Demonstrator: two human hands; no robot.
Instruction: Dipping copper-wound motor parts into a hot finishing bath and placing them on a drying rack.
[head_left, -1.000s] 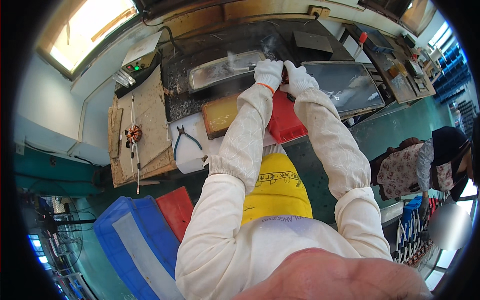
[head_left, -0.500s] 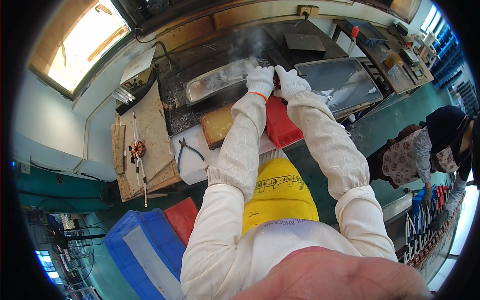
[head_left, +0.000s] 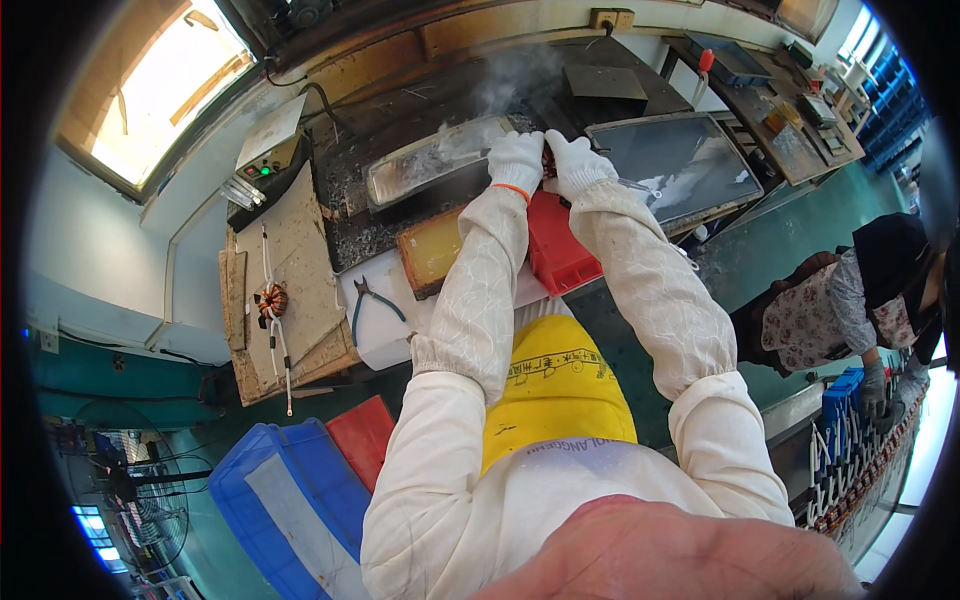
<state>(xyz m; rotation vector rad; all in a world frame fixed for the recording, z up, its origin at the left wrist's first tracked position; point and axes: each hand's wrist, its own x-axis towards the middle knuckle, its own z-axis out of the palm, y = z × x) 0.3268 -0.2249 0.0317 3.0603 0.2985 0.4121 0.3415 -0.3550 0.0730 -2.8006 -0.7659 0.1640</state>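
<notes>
My left hand (head_left: pixel 516 160), in a white glove with an orange band at the wrist, is closed beside my right hand (head_left: pixel 577 163), gloved in white too. Between them they grip a dark reddish wire-wound coil (head_left: pixel 549 163), mostly covered by the fingers. A pale lead with a metal end (head_left: pixel 648 188) sticks out past my right wrist. Just left of the hands is a long rectangular pot (head_left: pixel 425 165) with a shiny, silvery surface, and smoke rises behind it. Below my hands stands a red bin (head_left: pixel 560 250).
A tray of dark liquid (head_left: pixel 680 165) lies to the right, a yellow-filled tray (head_left: pixel 430 252) to the left near cutting pliers (head_left: pixel 372 300). Another coil with white leads (head_left: pixel 271 300) rests on a board. A co-worker (head_left: pixel 840 290) handles parts at far right. A blue crate (head_left: pixel 275 480) stands lower left.
My hands stay together on the coil, almost unmoved. The smoke has drifted and spread. At right, the co-worker's gloved hands have shifted over the parts.
</notes>
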